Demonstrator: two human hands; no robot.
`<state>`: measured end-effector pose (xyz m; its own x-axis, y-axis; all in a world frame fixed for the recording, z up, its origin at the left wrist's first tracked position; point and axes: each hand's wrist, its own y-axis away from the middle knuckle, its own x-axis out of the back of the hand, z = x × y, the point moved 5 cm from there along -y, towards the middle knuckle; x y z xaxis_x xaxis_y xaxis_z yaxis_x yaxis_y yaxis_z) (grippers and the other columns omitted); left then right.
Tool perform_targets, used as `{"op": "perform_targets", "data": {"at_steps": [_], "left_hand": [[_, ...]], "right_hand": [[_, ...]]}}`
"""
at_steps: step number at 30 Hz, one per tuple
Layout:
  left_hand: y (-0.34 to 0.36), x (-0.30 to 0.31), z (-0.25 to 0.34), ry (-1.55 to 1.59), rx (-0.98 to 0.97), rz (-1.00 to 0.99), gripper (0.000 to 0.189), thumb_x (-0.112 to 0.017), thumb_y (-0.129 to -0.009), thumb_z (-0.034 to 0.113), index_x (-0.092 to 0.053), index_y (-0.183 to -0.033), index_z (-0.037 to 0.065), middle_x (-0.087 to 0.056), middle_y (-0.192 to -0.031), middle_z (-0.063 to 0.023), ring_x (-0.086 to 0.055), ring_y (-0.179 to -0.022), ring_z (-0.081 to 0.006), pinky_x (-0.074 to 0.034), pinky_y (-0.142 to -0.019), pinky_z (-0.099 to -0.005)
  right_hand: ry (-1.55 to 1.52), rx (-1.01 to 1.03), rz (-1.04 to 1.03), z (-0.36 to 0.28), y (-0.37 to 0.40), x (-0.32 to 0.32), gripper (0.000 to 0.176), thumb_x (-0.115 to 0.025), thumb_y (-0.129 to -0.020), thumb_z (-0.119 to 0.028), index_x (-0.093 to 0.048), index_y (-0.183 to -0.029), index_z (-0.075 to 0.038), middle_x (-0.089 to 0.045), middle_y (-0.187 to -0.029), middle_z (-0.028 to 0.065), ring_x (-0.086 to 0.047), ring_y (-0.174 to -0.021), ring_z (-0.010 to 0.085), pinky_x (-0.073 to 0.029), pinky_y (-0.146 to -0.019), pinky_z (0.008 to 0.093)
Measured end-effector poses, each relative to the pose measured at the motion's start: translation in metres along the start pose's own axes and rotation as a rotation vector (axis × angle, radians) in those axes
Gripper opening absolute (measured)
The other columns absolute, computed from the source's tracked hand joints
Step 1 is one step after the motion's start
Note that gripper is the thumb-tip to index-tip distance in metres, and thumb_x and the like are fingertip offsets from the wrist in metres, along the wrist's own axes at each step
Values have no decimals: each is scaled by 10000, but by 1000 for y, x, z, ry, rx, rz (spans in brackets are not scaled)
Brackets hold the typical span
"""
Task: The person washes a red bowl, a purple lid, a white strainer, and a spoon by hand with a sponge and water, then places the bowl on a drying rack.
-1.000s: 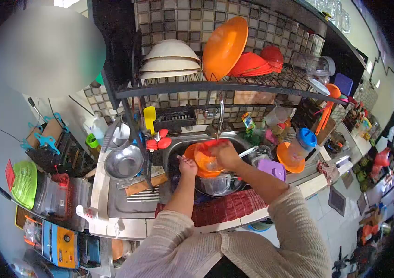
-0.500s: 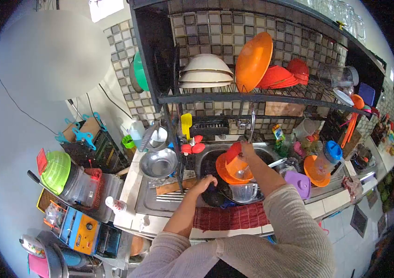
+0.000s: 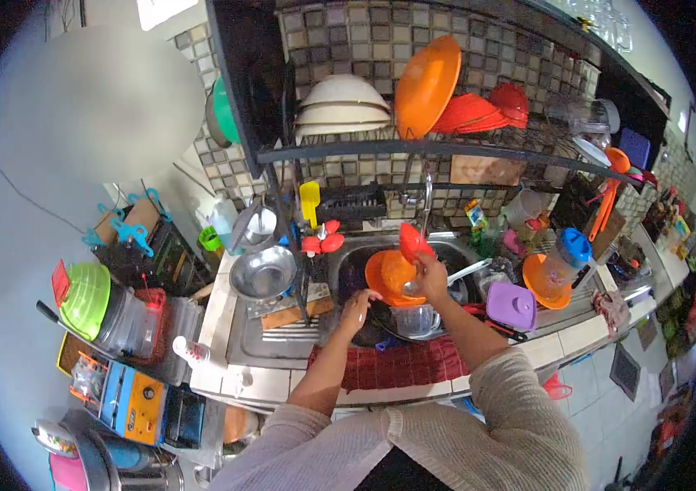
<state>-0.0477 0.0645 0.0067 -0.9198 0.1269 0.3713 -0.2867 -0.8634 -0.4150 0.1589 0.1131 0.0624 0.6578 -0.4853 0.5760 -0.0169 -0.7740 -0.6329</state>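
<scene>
My right hand (image 3: 430, 278) grips a red bowl (image 3: 415, 243) by its lower edge, tilted up over the sink (image 3: 346, 254). Just below it, orange dishes (image 3: 378, 278) sit in the basin. A clear plastic measuring cup (image 3: 420, 322) stands in front of them, near the basin's front rim. At the left side of the basin my left hand (image 3: 356, 313) is loosely bent with its fingers apart, holding nothing. Its fingertips are close to the orange dishes. Dark cookware beneath is partly hidden by the dishes and hands.
A tap (image 3: 427, 196) rises behind the basin. A metal bowl (image 3: 263, 272) rests left, a purple lid (image 3: 511, 307) and a blue-topped pitcher (image 3: 562, 260) right. Above runs a dish rack (image 3: 348, 153) with bowls. A dark red cloth (image 3: 397, 364) covers the front edge.
The red bowl has been turned and now stands more upright above the orange dishes. My left hand has bent inward at the basin's left. The whole view has shifted slightly.
</scene>
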Motion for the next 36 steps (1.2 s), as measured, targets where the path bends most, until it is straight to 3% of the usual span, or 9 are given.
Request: {"op": "perform_targets", "data": {"at_steps": [2, 4, 8, 11, 17, 23, 28, 35, 36], "left_hand": [[-2, -14, -13, 263, 112, 41, 366, -253, -936, 268, -548, -1007, 62, -583, -916, -73, -536, -793, -184, -435, -723, -303], [-3, -23, -4, 250, 151, 24, 393, -248, -946, 299, -546, -1017, 52, -563, -932, -76, -526, -813, -172, -438, -715, -299], [1, -41, 18, 123, 219, 58, 426, -239, -945, 349, -550, -1038, 73, -573, -843, -58, -539, -724, -177, -433, -694, -305], [6, -50, 31, 136, 360, 95, 440, -283, -941, 369, -554, -1047, 39, -571, -780, -81, -545, -703, -171, -435, -684, -296], [24, -45, 29, 208, 230, 147, 473, -267, -943, 390, -557, -1035, 27, -556, -759, -59, -531, -686, -139, -434, -674, -266], [29, -48, 28, 301, 562, 234, 475, -267, -922, 450, -566, -1061, 108, -550, -788, 20, -503, -662, -74, -360, -617, -228], [18, -81, 39, 500, 687, 303, 439, -319, -916, 455, -546, -1079, 117, -543, -797, 50, -520, -707, -63, -373, -629, -200], [26, -126, 56, 514, 670, 429, 461, -320, -905, 481, -544, -1072, 115, -522, -833, 46, -507, -711, -65, -373, -637, -204], [27, -132, 60, 500, 682, 417, 461, -322, -905, 479, -543, -1075, 112, -514, -833, 43, -500, -715, -63, -373, -638, -206]], "right_hand": [[-178, -50, 231, 10, -15, 9, 195, -588, -785, -166, -616, -912, -22, -624, -791, 182, -620, -737, 271, -479, -651, 333], [-877, -504, 215, 32, -29, -7, 253, -558, -833, -230, -612, -898, 9, -626, -763, 103, -601, -717, 196, -462, -627, 317], [-954, -908, 279, 38, -49, -35, 427, -478, -877, -382, -617, -804, 16, -608, -716, 103, -575, -671, 204, -434, -604, 355], [-269, -804, 189, 27, -72, -22, 530, -430, -871, -466, -615, -733, 11, -603, -702, 185, -578, -656, 292, -430, -603, 405], [-281, -673, 40, 32, -75, -20, 499, -516, -797, -501, -639, -750, -21, -609, -661, 178, -604, -646, 343, -451, -610, 422], [-318, -241, -249, -4, -83, 5, 329, -638, -737, -384, -619, -734, -56, -625, -735, 171, -608, -684, 327, -470, -605, 391], [-42, 569, -139, -1, -47, 9, 142, -609, -697, -138, -554, -795, -50, -599, -931, 163, -598, -768, 297, -479, -619, 393], [30, 492, -498, 31, -39, 21, 141, -569, -729, -114, -543, -851, -48, -601, -965, 161, -606, -768, 304, -488, -621, 383], [-219, 195, -341, 42, -55, 21, 145, -561, -772, -167, -561, -861, -53, -610, -912, 145, -605, -760, 303, -477, -620, 402]]}}
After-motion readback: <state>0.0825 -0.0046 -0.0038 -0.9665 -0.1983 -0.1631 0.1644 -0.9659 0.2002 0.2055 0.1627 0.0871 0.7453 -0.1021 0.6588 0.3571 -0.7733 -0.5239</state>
